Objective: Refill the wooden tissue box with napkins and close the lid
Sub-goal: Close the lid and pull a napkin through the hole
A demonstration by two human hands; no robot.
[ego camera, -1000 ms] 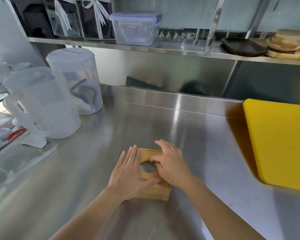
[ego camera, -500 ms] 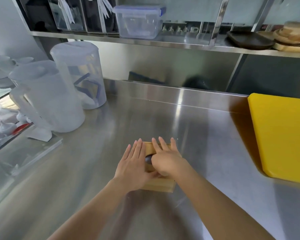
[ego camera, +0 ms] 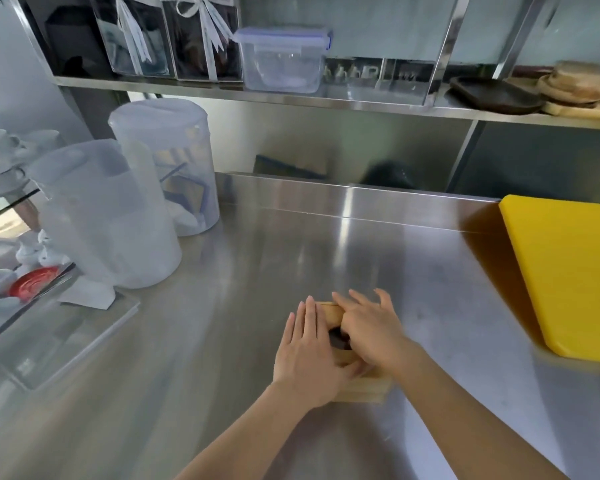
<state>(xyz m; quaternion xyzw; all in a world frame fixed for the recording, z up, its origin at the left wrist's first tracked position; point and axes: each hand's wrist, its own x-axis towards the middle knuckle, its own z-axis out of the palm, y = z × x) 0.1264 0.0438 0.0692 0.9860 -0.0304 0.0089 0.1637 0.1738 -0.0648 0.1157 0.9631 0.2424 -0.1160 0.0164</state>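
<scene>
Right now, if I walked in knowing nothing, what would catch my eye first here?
Probably the left hand and right hand, both pressed flat on a small wooden tissue box near the front of the steel counter. Next, the bright yellow cutting board at the right edge. Then the two big frosted plastic pitchers standing at the left.

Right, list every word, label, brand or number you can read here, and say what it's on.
None can be read.
Ribbons on the clear boxes on the shelf: any print is too blurred.
Red lid at far left: markings too blurred.
Wooden tissue box, yellow cutting board, plastic pitchers: no text visible.
</scene>
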